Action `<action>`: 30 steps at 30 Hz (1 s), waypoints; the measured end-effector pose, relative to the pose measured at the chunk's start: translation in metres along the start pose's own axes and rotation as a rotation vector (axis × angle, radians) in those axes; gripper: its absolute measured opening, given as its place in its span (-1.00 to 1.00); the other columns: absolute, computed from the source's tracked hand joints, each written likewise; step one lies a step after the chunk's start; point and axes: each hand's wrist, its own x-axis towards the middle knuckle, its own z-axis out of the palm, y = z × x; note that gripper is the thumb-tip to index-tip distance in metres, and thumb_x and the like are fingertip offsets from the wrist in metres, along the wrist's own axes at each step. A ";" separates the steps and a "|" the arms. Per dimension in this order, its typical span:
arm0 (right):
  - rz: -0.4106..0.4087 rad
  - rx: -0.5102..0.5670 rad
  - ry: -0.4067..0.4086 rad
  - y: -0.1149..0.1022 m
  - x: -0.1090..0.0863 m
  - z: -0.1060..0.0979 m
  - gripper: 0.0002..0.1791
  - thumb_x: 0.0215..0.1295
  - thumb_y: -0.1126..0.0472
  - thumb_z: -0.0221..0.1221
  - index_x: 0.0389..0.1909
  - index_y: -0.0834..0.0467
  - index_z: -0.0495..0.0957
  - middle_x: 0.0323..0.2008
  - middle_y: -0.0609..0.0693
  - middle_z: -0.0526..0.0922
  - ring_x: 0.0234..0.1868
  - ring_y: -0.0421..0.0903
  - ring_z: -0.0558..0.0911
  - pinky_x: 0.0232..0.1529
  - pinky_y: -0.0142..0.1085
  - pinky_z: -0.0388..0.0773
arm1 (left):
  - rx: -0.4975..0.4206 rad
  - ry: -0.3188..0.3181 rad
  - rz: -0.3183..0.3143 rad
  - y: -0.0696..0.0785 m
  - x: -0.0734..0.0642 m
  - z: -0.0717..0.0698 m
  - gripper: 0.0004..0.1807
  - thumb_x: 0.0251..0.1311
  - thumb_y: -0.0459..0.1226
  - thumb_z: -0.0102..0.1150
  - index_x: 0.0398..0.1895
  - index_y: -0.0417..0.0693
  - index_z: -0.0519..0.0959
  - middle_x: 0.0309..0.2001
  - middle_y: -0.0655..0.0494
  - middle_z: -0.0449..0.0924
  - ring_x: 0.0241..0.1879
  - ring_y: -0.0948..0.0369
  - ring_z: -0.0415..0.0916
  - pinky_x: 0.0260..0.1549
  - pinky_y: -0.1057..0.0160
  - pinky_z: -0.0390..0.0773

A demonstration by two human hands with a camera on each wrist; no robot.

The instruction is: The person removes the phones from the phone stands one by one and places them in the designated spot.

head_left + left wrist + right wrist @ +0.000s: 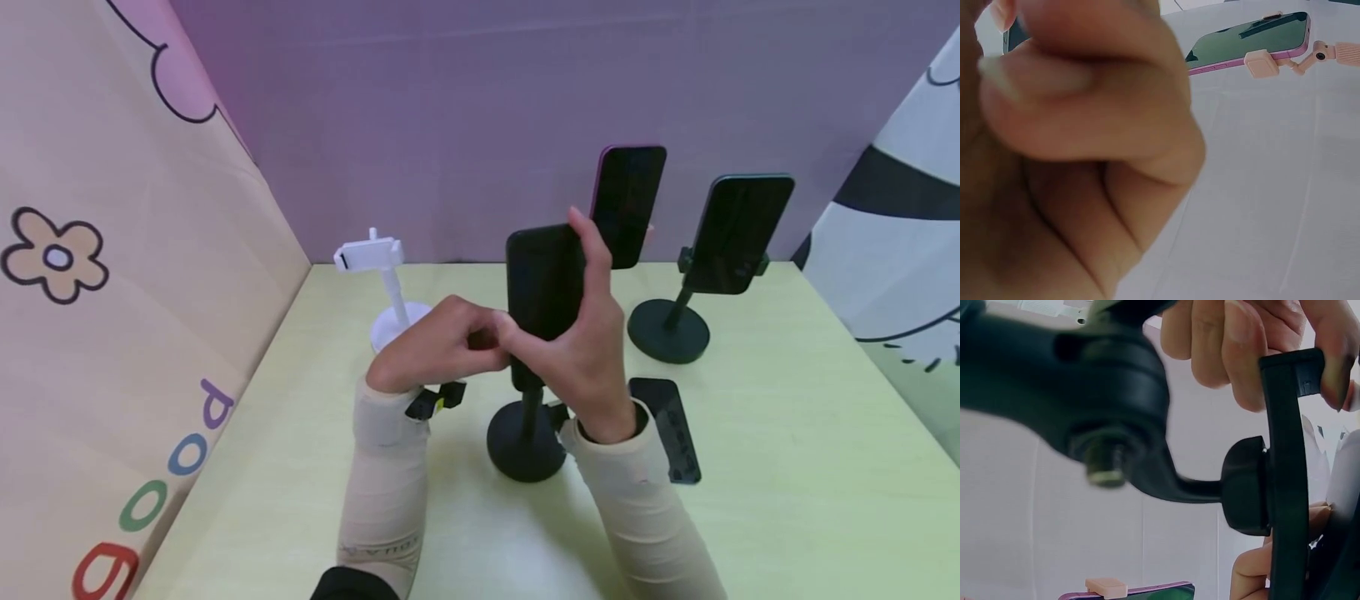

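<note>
In the head view a black phone (546, 287) stands upright above a black phone stand (527, 442). My right hand (592, 358) grips the phone, its thumb across the lower front and the index finger along the right edge. At the phone's left edge, my left hand (453, 342) has curled fingers. The right wrist view shows that hand's fingers (1241, 356) pinching one end of the stand's clamp (1285, 437), with the ball joint (1119, 394) beside it. Curled left fingers fill much of the left wrist view, hiding what they touch there.
A white stand (397, 312) is at the back left. Behind the hands, a pink-edged phone (628, 204) is held up. Another phone (738, 233) sits in a dark stand (669, 332) at right. One dark phone (671, 433) lies flat beside the right forearm.
</note>
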 end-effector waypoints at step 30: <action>0.008 -0.061 -0.023 -0.011 -0.003 -0.001 0.07 -0.10 0.19 0.46 0.40 0.07 0.01 0.10 0.03 0.52 -0.03 -0.08 0.56 -0.10 -0.12 0.60 | 0.030 0.006 -0.011 0.001 0.001 0.000 -0.96 0.25 -0.23 0.19 -0.35 0.06 0.61 -0.61 0.29 0.41 -0.61 0.34 0.34 -0.55 0.31 0.41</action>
